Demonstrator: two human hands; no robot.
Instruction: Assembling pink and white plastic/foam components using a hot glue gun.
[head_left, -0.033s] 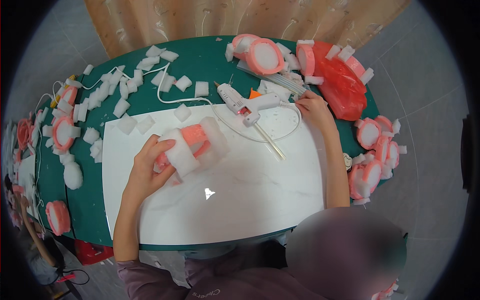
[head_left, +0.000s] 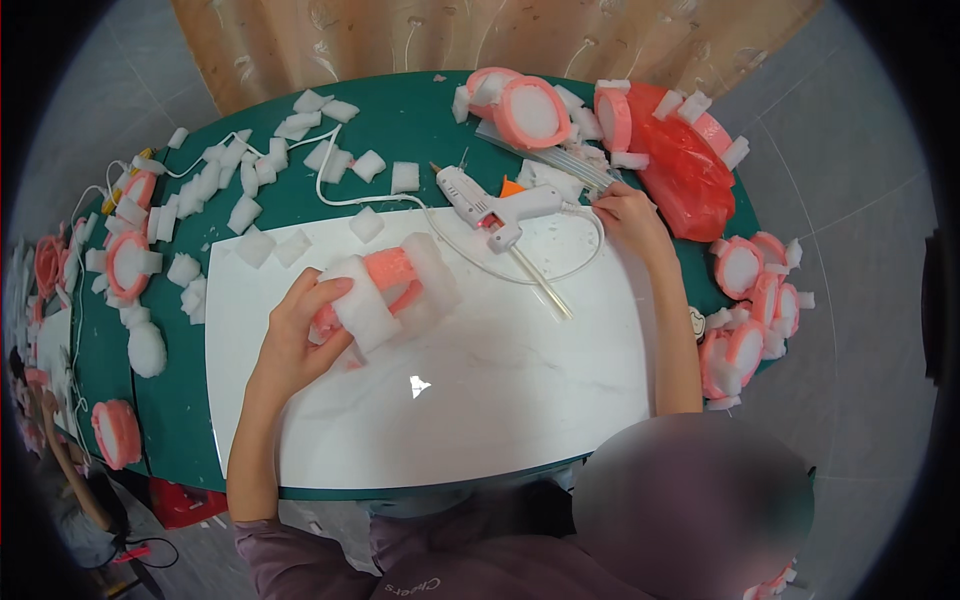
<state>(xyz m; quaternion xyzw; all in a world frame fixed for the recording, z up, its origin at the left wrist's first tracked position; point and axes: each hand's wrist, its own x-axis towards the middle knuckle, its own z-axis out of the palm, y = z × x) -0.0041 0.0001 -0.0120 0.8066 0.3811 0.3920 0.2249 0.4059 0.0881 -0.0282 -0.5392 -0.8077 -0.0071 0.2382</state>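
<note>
My left hand (head_left: 305,325) is closed on a pink foam ring (head_left: 390,267), held tilted above the white board (head_left: 500,420). White foam blocks are on the ring; my thumb and fingers press round the near one. My right hand (head_left: 630,218) has bent fingers at the near end of a bundle of clear glue sticks (head_left: 585,165); what lies between the fingertips is hidden. Just left of that hand, a white glue gun (head_left: 500,210) with an orange trigger lies on its side, a clear glue stick (head_left: 540,285) jutting from its back.
Loose white foam blocks (head_left: 240,170) and a white cord (head_left: 320,185) spread over the green table (head_left: 180,430). Pink foam rings (head_left: 740,268) stand at the right edge, beyond them a red plastic bag (head_left: 685,180). Another person's arm (head_left: 75,470) shows at the far left.
</note>
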